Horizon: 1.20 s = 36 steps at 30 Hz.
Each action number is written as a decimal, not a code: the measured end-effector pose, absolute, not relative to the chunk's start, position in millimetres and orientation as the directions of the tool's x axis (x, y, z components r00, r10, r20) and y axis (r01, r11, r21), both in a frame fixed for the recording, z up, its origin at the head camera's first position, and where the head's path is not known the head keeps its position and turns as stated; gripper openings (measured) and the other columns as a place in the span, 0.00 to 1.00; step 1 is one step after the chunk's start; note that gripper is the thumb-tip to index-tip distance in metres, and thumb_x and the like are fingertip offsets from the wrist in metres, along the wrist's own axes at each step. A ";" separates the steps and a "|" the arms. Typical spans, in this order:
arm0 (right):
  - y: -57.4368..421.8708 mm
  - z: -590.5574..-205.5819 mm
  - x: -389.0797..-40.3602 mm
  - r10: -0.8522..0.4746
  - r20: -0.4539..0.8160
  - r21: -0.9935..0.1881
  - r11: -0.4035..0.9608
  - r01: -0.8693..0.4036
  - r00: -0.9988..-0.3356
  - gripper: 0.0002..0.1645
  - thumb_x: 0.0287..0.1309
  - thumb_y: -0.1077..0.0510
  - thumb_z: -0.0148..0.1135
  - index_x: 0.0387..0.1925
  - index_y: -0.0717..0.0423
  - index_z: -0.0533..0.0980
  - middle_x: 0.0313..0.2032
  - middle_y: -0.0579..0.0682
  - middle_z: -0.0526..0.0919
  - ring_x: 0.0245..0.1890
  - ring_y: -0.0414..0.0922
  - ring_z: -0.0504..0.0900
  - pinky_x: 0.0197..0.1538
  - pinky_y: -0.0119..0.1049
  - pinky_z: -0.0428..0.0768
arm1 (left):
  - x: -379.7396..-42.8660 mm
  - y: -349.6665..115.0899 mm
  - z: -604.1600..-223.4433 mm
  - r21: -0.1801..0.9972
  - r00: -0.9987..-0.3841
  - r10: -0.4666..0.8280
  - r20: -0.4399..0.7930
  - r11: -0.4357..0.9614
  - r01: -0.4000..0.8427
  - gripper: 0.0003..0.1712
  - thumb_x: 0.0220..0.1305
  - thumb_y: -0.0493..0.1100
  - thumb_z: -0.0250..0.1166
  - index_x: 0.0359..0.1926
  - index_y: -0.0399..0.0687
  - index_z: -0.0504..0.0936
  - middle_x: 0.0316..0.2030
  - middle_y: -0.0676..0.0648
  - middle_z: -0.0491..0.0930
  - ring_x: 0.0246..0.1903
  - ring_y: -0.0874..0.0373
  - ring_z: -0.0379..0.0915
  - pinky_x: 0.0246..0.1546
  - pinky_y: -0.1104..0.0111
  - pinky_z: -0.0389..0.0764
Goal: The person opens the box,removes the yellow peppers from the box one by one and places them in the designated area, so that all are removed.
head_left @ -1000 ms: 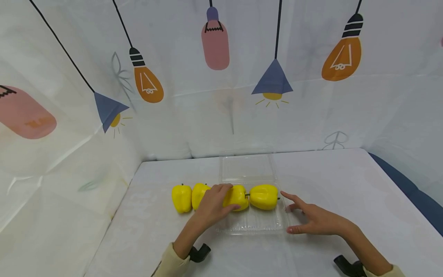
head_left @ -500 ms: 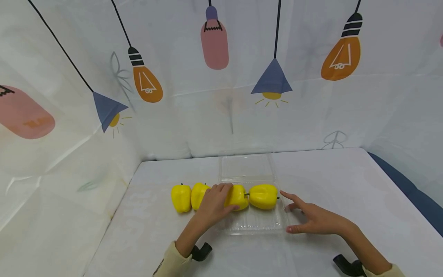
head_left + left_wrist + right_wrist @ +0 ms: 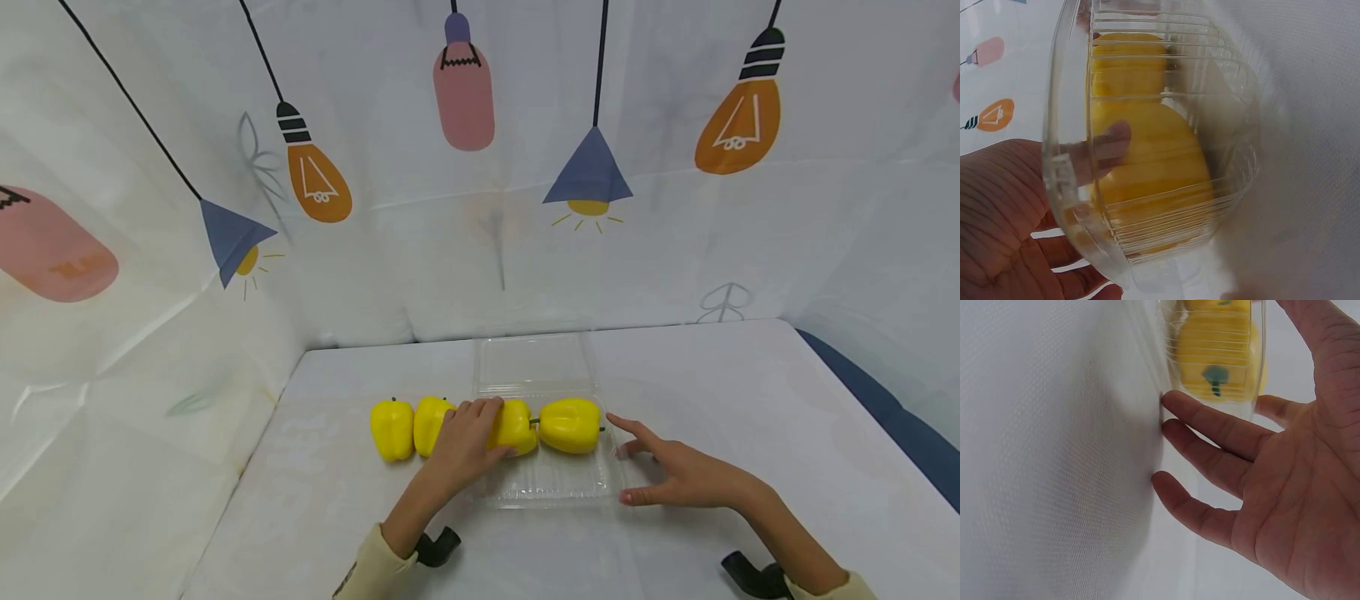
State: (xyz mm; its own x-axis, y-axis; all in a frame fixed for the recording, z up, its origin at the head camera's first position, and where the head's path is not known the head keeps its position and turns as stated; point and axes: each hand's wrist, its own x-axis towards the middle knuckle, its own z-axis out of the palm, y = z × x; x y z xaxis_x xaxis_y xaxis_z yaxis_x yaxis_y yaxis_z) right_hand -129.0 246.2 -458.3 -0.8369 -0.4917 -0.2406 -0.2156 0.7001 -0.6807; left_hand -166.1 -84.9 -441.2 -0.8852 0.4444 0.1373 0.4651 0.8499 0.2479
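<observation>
Observing right hand (image 3: 678, 477), fingers loosely spread, at the box's (image 3: 543, 490) four o'clock; left hand (image 3: 462, 446) at its nine gripping a yellow pepper (image 3: 516, 427) inside, with a second pepper (image 3: 570, 426) beside that at three, two peppers (image 3: 392, 430) on the table (image 3: 750, 408) farther out at nine, and the lid (image 3: 536, 362) laid back at twelve.

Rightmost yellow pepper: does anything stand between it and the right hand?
Yes: the side wall of the clear container. The right hand is at its outer side, the rightmost yellow pepper inside. Nothing visible covers that pepper from above; the lid lies folded back.
</observation>
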 end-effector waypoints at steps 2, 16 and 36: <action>246.0 -458.0 -128.9 -0.491 -0.242 -0.681 0.700 -0.214 -0.837 0.60 0.48 0.37 0.68 0.72 0.34 0.40 0.56 0.49 0.74 0.57 0.56 0.69 0.53 0.65 0.66 | -166.4 -85.3 -441.8 0.245 -0.884 0.445 0.141 0.850 0.467 0.41 0.51 0.60 0.69 0.62 0.49 0.66 0.56 0.47 0.73 0.52 0.51 0.68 0.50 0.58 0.69; 244.7 -454.1 -128.2 -0.493 -0.246 -0.692 0.692 -0.205 -0.834 0.60 0.48 0.38 0.68 0.73 0.37 0.40 0.56 0.51 0.73 0.57 0.58 0.69 0.53 0.66 0.66 | -164.2 -86.1 -441.4 0.245 -0.879 0.445 0.168 0.845 0.475 0.41 0.49 0.61 0.71 0.60 0.50 0.68 0.54 0.48 0.74 0.50 0.52 0.68 0.48 0.59 0.71; 245.3 -455.3 -129.1 -0.495 -0.233 -0.686 0.694 -0.219 -0.837 0.60 0.48 0.38 0.68 0.73 0.37 0.41 0.56 0.50 0.74 0.58 0.58 0.69 0.53 0.66 0.66 | -157.0 -88.2 -431.4 0.292 -0.876 0.413 0.249 0.830 0.475 0.39 0.48 0.65 0.69 0.56 0.50 0.71 0.49 0.49 0.75 0.46 0.54 0.70 0.47 0.61 0.74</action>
